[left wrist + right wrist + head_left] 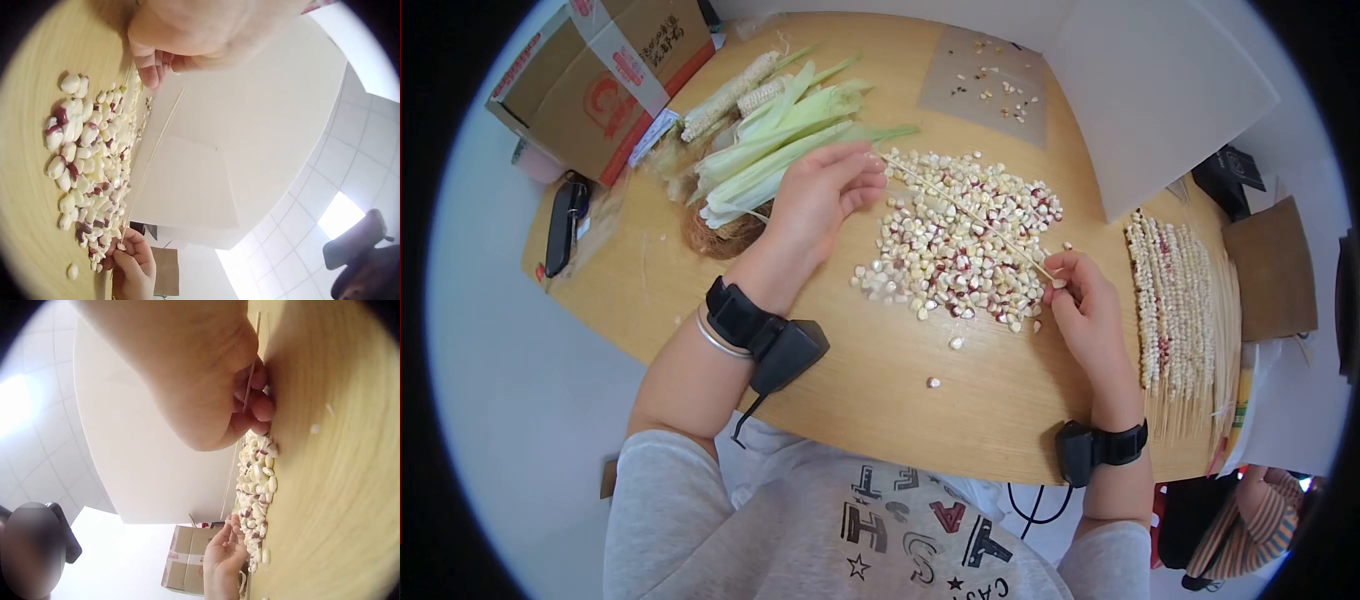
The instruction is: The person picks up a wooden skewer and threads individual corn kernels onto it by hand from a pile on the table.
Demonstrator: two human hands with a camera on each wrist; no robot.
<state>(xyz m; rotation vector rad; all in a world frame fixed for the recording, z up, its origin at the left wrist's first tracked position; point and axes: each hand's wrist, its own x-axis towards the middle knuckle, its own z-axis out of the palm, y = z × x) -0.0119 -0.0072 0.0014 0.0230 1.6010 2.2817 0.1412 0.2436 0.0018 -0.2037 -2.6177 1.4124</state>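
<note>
My right hand pinches the near end of a thin bamboo skewer between thumb and fingers. Close to those fingertips is a pale corn kernel. The skewer slants up and left over a heap of loose white, yellow and purple-red kernels. Near its far end hovers my left hand, fingers loosely bent. In the left wrist view the skewer's tip stands a little apart from the left hand. The right wrist view shows the skewer's butt running across the right palm.
Corn ears in green husks lie beyond my left hand, before a cardboard box. At right are skewers strung with kernels and a brown cardboard piece. Scattered bits lie on a grey sheet; a white panel stands behind.
</note>
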